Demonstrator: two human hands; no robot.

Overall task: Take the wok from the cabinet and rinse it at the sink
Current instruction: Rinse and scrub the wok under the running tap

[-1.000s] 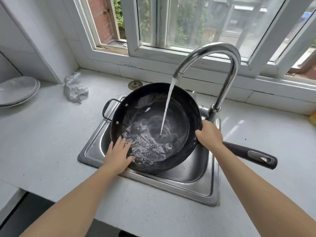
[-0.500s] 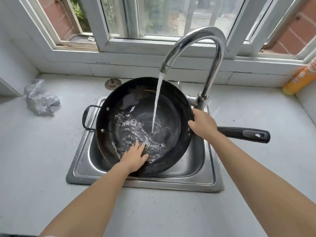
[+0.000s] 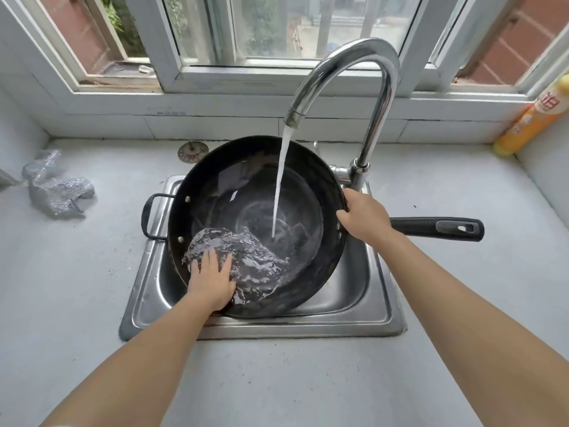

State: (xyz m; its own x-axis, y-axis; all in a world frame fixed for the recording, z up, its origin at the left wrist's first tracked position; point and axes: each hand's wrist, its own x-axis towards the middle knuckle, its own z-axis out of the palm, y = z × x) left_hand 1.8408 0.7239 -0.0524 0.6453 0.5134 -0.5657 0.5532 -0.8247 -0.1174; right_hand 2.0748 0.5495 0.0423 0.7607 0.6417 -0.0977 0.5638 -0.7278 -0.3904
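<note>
The wok (image 3: 258, 211) sits tilted in the steel sink (image 3: 381, 315), its near-left side lowest, with its rim rising above the basin at the back. Water (image 3: 278, 186) pours from the tap (image 3: 348, 72) and strikes the bottom of the wok just right of centre, then pools and ripples toward the low side. The left hand (image 3: 212, 282) lies flat inside the wok on that low wall, fingers straight and slightly spread, pressed into the moving water. The right hand (image 3: 365, 218) grips the wok's right rim where the long handle (image 3: 437, 229) joins, thumb inside the rim and fingers curled round outside; the handle sticks out to the right over the counter (image 3: 77, 303). A small loop handle (image 3: 154, 215) juts from the wok's left side over the sink edge. On the counter to the left lies a crumpled silvery scrubber (image 3: 55, 192), well apart from the sink. A round drain plug (image 3: 193, 151) rests behind the wok, near the wall. A yellow bottle (image 3: 532, 118) leans in the far right corner below the window (image 3: 277, 41).
</note>
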